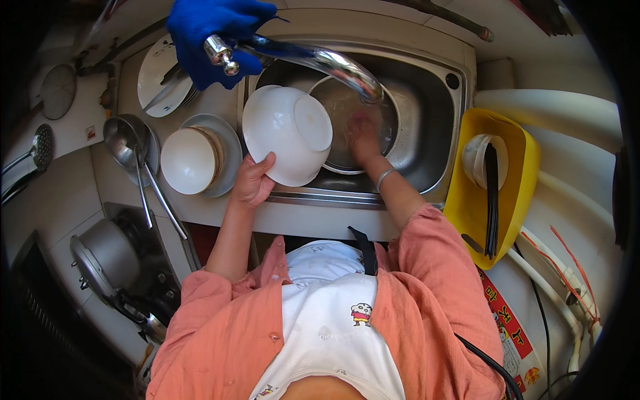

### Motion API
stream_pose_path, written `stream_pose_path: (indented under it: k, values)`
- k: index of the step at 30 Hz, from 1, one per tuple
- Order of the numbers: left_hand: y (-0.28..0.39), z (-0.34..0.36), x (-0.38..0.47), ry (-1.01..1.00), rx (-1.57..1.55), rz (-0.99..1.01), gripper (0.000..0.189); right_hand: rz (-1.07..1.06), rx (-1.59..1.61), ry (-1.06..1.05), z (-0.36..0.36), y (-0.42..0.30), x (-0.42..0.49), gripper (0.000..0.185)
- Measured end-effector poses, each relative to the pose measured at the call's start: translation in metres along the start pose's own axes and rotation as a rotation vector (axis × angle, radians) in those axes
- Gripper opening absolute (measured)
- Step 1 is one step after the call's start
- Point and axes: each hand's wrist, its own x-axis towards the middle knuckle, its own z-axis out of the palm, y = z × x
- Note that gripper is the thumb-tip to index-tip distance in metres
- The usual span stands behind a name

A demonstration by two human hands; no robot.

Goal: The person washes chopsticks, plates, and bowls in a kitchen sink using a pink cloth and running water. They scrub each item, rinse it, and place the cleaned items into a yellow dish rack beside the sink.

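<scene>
My left hand (254, 181) grips the rim of a large white bowl (287, 135), tilted with its foot ring facing up and to the right, over the left part of the steel sink (425, 145). My right hand (364, 135) is inside a round, metal-rimmed basin (330, 92) standing in the sink; it is blurred, and whether its fingers hold anything cannot be told. Above it curves the chrome faucet spout (345, 67), with a blue cloth (192, 30) draped about the faucet's base end.
Left of the sink stand stacked white bowls (187, 161) on a plate, ladles (120, 140), and plates with a knife (162, 95). A pressure cooker (107, 255) sits at lower left. On the right, a yellow basin (457, 200) holds bowls (480, 160) and black chopsticks (492, 215).
</scene>
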Motion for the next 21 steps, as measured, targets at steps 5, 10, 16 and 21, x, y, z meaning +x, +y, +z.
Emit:
stream_pose_path:
  k: [5,10,16,21]
  values:
    - [-0.001,0.008,0.001,-0.027,0.011,-0.011,0.050,-0.099,0.088,-0.309,-0.003,0.005,0.008,0.038]
    - [-0.002,0.016,0.011,-0.065,0.043,-0.066,0.053,0.426,0.591,-0.651,-0.019,0.007,0.011,0.029]
    - [-0.015,0.020,0.019,-0.111,0.038,-0.114,0.058,0.738,1.790,-0.035,-0.129,-0.028,-0.014,0.023]
    - [-0.035,0.033,0.030,-0.164,0.064,-0.148,0.059,0.314,1.385,0.096,-0.193,-0.074,-0.041,0.029]
